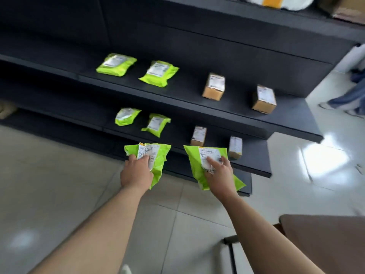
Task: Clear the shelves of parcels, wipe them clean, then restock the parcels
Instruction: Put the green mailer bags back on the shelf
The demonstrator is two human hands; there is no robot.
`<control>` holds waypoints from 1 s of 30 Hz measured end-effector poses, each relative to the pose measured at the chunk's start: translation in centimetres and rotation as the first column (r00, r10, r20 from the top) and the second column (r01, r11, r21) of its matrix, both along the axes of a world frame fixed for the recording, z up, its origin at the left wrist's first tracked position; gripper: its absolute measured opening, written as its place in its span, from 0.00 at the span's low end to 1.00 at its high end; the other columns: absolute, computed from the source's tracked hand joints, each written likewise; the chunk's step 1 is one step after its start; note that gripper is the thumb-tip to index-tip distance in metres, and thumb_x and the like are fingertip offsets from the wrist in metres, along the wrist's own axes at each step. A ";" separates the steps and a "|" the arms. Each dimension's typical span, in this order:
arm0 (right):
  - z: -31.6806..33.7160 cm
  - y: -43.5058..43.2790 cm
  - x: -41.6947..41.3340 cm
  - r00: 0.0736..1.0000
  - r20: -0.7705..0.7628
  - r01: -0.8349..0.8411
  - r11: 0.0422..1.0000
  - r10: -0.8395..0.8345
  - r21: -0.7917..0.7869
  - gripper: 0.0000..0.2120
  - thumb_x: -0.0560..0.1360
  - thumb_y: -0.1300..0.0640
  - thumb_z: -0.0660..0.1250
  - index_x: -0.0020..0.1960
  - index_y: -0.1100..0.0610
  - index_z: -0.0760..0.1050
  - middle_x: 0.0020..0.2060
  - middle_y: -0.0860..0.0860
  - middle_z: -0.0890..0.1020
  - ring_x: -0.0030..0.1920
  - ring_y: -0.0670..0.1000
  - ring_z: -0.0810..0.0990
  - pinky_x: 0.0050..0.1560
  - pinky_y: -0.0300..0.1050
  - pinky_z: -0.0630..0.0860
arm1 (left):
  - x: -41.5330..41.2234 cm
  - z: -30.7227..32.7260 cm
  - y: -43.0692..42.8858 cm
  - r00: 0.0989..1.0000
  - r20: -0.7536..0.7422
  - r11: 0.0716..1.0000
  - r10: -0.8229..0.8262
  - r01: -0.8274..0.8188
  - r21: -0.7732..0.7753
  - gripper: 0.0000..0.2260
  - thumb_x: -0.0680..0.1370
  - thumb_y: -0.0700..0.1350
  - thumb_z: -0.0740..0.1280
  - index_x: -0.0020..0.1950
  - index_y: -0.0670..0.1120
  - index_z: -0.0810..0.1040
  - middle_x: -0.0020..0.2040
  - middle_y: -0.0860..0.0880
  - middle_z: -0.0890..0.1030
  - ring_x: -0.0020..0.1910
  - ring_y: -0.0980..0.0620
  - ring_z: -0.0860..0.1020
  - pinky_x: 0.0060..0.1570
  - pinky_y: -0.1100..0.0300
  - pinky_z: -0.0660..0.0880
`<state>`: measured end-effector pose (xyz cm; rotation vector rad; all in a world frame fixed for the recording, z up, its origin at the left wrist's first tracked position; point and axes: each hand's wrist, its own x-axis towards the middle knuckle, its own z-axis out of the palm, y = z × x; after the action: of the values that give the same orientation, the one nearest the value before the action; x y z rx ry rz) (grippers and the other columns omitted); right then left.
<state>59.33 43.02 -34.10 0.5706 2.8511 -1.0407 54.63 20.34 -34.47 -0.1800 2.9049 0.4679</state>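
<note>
Left hand (136, 172) grips left bag (159, 158); right hand (220, 176) grips right bag (194, 161), part-covering label. Underside fingers hidden. Bottom shelf (245, 182) mostly hidden. Labels unreadable.

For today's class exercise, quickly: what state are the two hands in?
Left hand: holds the left green parcel.
Right hand: holds the right green parcel.

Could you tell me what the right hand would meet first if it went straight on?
Likely the small cardboard box on the lower shelf, with the green parcel that the right hand holds touching first; depth is unclear.
</note>
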 end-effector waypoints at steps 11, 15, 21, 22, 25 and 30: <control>-4.0 -19.1 -10.6 0.993 0.089 -0.067 0.991 0.077 -0.114 0.24 0.78 0.60 0.64 0.73 0.49 0.68 0.77 0.56 0.55 0.76 0.57 0.53 0.74 0.48 0.56 | -8.4 -2.2 -19.5 0.996 0.062 0.996 0.065 -0.061 -0.059 0.17 0.76 0.44 0.63 0.64 0.50 0.73 0.58 0.43 0.71 0.57 0.42 0.71 0.51 0.52 0.72; -7.4 -22.6 -14.6 0.985 0.142 -0.081 0.987 0.101 -0.140 0.24 0.78 0.59 0.65 0.73 0.49 0.68 0.77 0.55 0.54 0.76 0.56 0.53 0.74 0.50 0.58 | -11.9 -5.2 -23.1 0.989 0.105 0.993 0.106 -0.100 -0.064 0.16 0.76 0.44 0.63 0.64 0.50 0.73 0.59 0.43 0.71 0.58 0.42 0.71 0.52 0.53 0.72; -13.7 -25.8 -20.9 0.969 0.202 -0.118 0.982 0.146 -0.144 0.24 0.78 0.59 0.65 0.73 0.49 0.68 0.76 0.55 0.55 0.75 0.56 0.54 0.72 0.54 0.63 | -18.0 -11.0 -25.5 0.978 0.160 0.990 0.138 -0.130 -0.059 0.17 0.76 0.45 0.63 0.65 0.51 0.73 0.59 0.45 0.71 0.57 0.43 0.71 0.50 0.53 0.72; -15.3 -26.3 -22.4 0.964 0.214 -0.127 0.982 0.155 -0.139 0.24 0.77 0.58 0.65 0.73 0.49 0.68 0.76 0.55 0.56 0.75 0.56 0.55 0.72 0.54 0.63 | -19.4 -12.5 -25.9 0.974 0.172 0.989 0.145 -0.136 -0.064 0.17 0.76 0.45 0.63 0.66 0.51 0.73 0.59 0.45 0.71 0.57 0.43 0.71 0.50 0.54 0.72; -19.2 -27.5 -25.7 0.955 0.247 -0.142 0.983 0.166 -0.112 0.24 0.77 0.58 0.66 0.72 0.50 0.69 0.75 0.56 0.58 0.74 0.58 0.58 0.71 0.54 0.63 | -22.7 -16.3 -27.1 0.968 0.201 0.988 0.149 -0.140 -0.057 0.18 0.76 0.45 0.63 0.67 0.52 0.72 0.61 0.45 0.70 0.58 0.43 0.71 0.52 0.54 0.71; -27.0 -29.4 -30.3 0.936 0.320 -0.126 0.988 0.147 -0.084 0.25 0.77 0.57 0.67 0.73 0.51 0.68 0.75 0.56 0.57 0.74 0.57 0.60 0.73 0.50 0.61 | -27.6 -24.3 -29.0 0.968 0.220 0.992 0.123 -0.111 -0.063 0.18 0.76 0.47 0.63 0.67 0.52 0.72 0.61 0.46 0.71 0.57 0.44 0.71 0.52 0.53 0.72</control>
<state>29.03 13.64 -61.09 0.4798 2.5212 -0.9123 27.03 -8.63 -58.82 -0.3875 2.6961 0.3667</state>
